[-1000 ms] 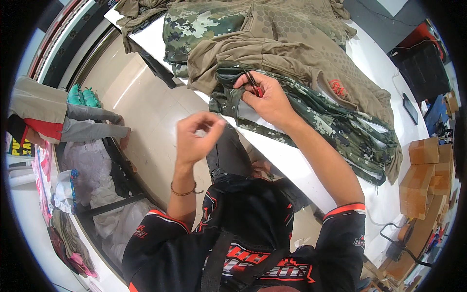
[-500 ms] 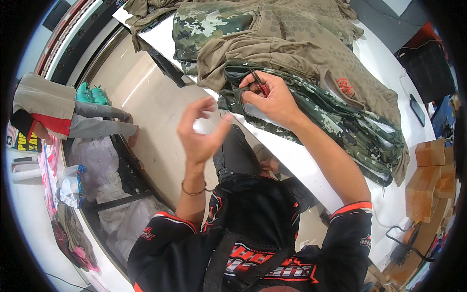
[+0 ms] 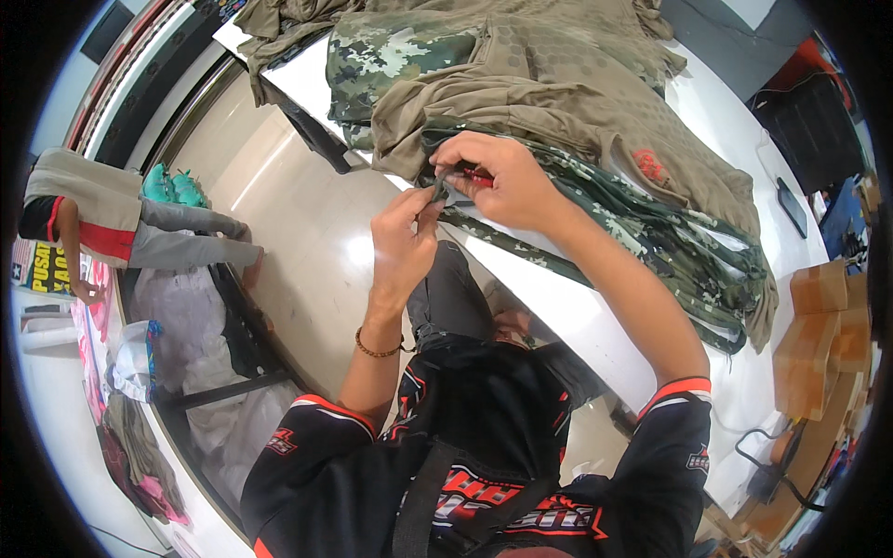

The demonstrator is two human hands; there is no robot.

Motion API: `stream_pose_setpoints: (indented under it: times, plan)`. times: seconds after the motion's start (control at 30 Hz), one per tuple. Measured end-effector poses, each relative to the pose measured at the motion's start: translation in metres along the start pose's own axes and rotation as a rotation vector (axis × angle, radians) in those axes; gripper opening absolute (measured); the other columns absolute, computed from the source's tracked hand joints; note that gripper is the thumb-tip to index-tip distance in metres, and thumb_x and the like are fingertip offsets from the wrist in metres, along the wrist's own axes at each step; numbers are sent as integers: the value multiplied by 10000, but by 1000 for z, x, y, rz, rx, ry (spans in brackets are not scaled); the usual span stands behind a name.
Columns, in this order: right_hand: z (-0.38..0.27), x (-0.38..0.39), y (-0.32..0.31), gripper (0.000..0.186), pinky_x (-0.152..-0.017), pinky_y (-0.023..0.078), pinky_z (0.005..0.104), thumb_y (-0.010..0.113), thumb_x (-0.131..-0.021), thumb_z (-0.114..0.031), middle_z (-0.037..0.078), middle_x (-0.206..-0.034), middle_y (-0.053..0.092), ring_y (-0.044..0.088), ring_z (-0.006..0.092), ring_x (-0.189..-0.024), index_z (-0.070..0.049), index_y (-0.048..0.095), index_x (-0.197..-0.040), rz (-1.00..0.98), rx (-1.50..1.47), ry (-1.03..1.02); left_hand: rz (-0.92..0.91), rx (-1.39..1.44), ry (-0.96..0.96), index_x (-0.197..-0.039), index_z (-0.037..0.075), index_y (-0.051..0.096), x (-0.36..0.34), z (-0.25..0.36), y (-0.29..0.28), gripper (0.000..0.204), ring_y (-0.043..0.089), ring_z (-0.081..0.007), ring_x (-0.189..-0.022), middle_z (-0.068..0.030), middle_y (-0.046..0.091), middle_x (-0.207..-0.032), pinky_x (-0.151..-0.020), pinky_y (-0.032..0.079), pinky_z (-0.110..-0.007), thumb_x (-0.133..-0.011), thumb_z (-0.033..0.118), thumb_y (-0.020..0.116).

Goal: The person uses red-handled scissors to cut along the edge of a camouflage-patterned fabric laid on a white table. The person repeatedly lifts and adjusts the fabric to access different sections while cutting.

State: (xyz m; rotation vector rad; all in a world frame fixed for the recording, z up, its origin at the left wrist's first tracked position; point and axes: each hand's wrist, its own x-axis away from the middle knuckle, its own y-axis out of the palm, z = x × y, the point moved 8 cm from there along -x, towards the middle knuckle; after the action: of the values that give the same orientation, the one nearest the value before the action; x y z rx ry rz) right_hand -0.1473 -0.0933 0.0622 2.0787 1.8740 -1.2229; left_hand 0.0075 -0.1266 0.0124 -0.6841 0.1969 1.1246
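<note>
My left hand [image 3: 405, 237] is closed in a pinch on the edge of a green camouflage garment [image 3: 642, 232], at the near edge of the white table. Close against it, my right hand [image 3: 507, 181] is closed around small red thread snips [image 3: 478, 176]; their blades are mostly hidden behind my fingers. The right fingertips also meet the garment's edge beside the left ones. The garment lies bunched and stretched along the table to the right. Just behind it is a brown garment [image 3: 521, 102] with a red print.
More camouflage cloth [image 3: 391, 60] is piled at the back of the white table [image 3: 595, 316]. A phone [image 3: 792, 206] lies on the right, near cardboard boxes [image 3: 819, 344]. At left, a co-worker [image 3: 112, 214] stands by another table with clothes; plastic bags [image 3: 223, 372] sit beneath it.
My left hand has gone from open and off the cloth to pinching its edge. The right hand has shifted slightly left and turned over the snips. The co-worker's arm has reached down.
</note>
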Motion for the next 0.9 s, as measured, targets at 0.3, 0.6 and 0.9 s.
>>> stream_pose_setpoints:
  times: [0.3, 0.6, 0.9]
  plan:
    - [37, -9, 18, 250, -706, 521, 266, 790, -861, -106, 100, -858, 762, 611, 80, -733, 29, 746, -1066, -139, 7, 261, 31, -127, -145, -960, -17, 789, 15, 4, -29, 99, 654, -134, -643, -92, 715, -753, -606, 510, -275, -904, 63, 803]
    - [48, -4, 21, 252, -699, 515, 257, 789, -878, -101, 75, -858, 772, 615, 60, -722, 38, 745, -1084, -142, -71, 342, 155, -136, 91, -1105, 19, 782, 3, 33, -24, 283, 682, -138, -765, -94, 748, -964, -638, 529, -293, -850, 106, 868]
    - [50, -2, 19, 226, -673, 505, 280, 757, -931, -142, 88, -788, 730, 614, 103, -699, 22, 741, -1087, -56, -200, 343, 135, -243, 52, -953, 28, 819, -3, 16, -12, 121, 657, -148, -663, -81, 749, -832, -579, 492, -289, -838, 41, 850]
